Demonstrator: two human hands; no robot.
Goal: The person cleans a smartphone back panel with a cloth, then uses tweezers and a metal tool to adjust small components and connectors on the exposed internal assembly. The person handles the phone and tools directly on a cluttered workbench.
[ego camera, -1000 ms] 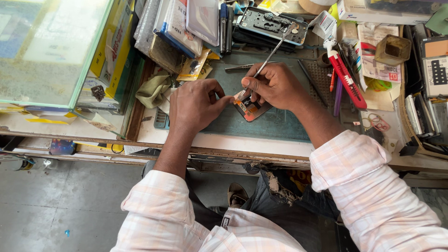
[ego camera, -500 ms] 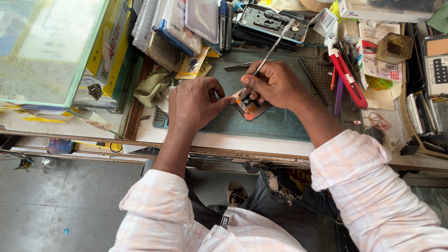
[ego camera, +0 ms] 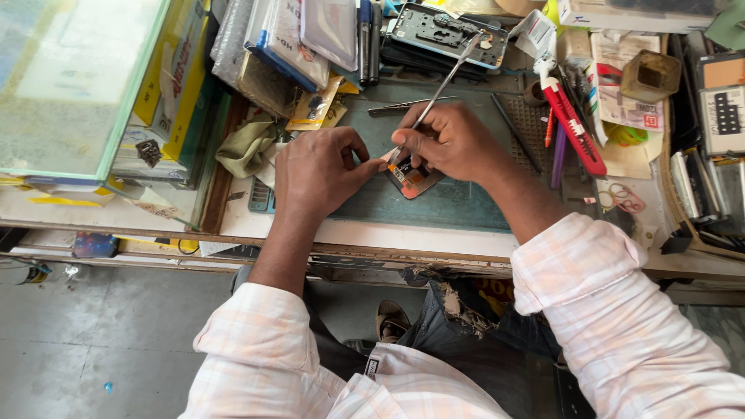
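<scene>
- The right hand (ego camera: 450,143) is clenched around a slim metal tool (ego camera: 441,89), pen-fashion; the shaft slants up and away from the knuckles while the tip comes down at the small phone part (ego camera: 413,178) under the fingers.
- The left hand (ego camera: 318,167) pinches the near-left edge of that same part, thumb and forefinger closed on it, pressing it flat to the mat.
- The part, small, flat and coppery, lies on the green work mat (ego camera: 450,206), right between the two hands and partly hidden by the right fingers.
- Just beyond the grip, past the right knuckles, a pair of tweezers (ego camera: 403,107) lies loose on the mat.
- Farther out past the tool's upper end sits an opened phone frame (ego camera: 442,31), its inside facing up.
- To the right of the grip, well apart, a red-handled cutter (ego camera: 574,124) lies on a heap of papers and small tools.
- To the left of the pinching hand, a crumpled olive cloth (ego camera: 244,147) rests at the mat's edge, with a glass-topped case (ego camera: 70,85) beyond it.
- Both forearms come out of pale checked sleeves (ego camera: 613,310), nearest to the onlooker.
</scene>
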